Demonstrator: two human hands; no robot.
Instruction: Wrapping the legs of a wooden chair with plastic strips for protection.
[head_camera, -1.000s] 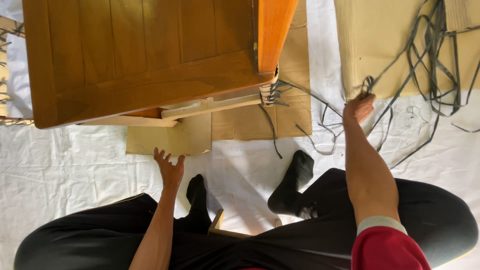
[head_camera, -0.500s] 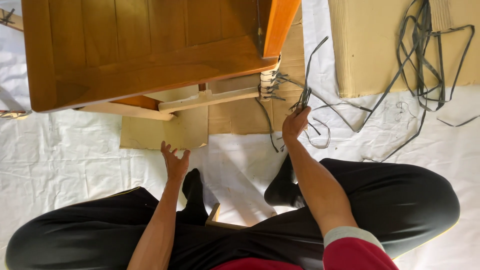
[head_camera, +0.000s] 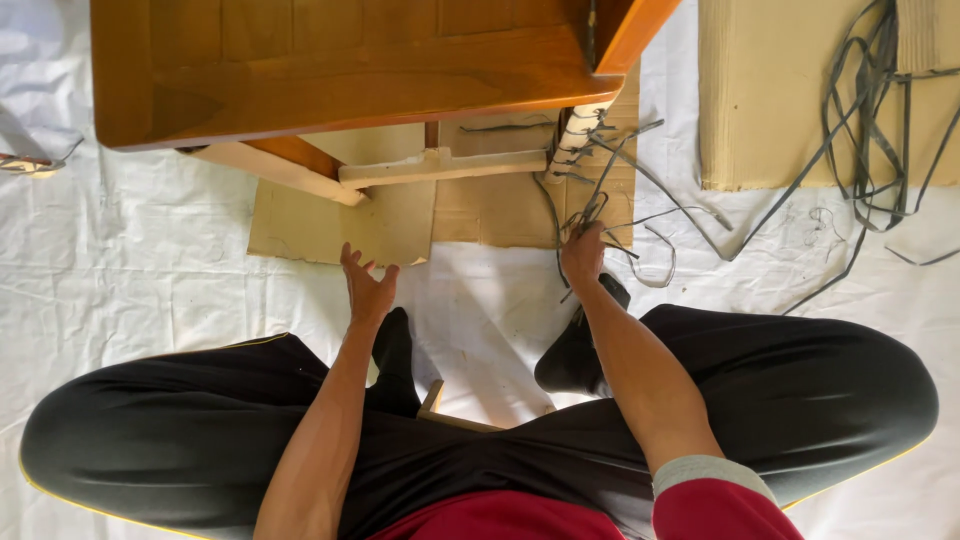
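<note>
Grey straps (head_camera: 640, 180) gripped by right hand (head_camera: 582, 255), left hand (head_camera: 367, 290) spread empty, wooden chair (head_camera: 340, 70) above

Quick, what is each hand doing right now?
Left hand: open, fingers spread, holding nothing, above the flat brown cardboard sheet.
Right hand: shut on the thin dark grey strips.

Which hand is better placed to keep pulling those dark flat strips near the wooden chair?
The right hand, probably. It grips the bundle of dark flat strips close to the pale wrapped rail of the brown wooden chair. The left hand is open, holds nothing, and is farther from the strips.
</note>
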